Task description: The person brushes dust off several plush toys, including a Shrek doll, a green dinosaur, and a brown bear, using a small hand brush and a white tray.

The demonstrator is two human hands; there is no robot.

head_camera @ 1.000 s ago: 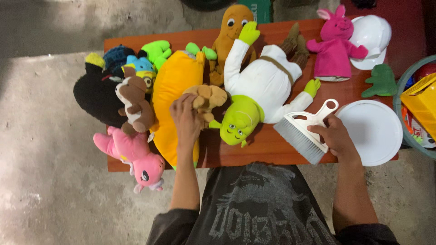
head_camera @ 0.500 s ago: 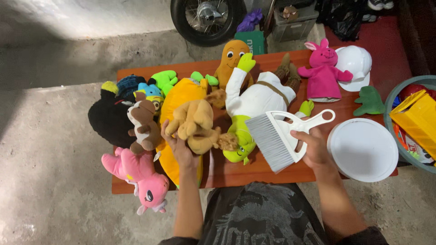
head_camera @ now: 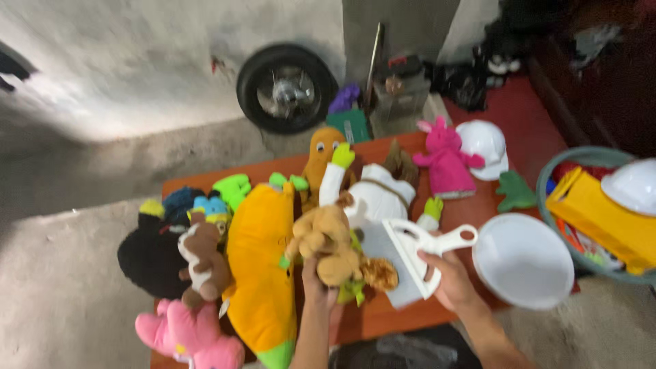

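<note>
above the worktop [head_camera: 478, 205], left hand [head_camera: 316, 280] grips one tan plush dog [head_camera: 331, 242]; right hand [head_camera: 447, 280] clamps one white brush [head_camera: 410, 256]. beside them, one white bowl [head_camera: 523, 260], two white helmets [head_camera: 486, 145].

Tan plush lion [head_camera: 333, 242], raised upright above the table, touching a white plastic brush [head_camera: 408, 260] just beside it.

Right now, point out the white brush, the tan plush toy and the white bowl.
white brush [head_camera: 403, 263], head view, on its flat back.
tan plush toy [head_camera: 328, 236], head view, on its body.
white bowl [head_camera: 523, 263], head view, on its bare inside.
</note>
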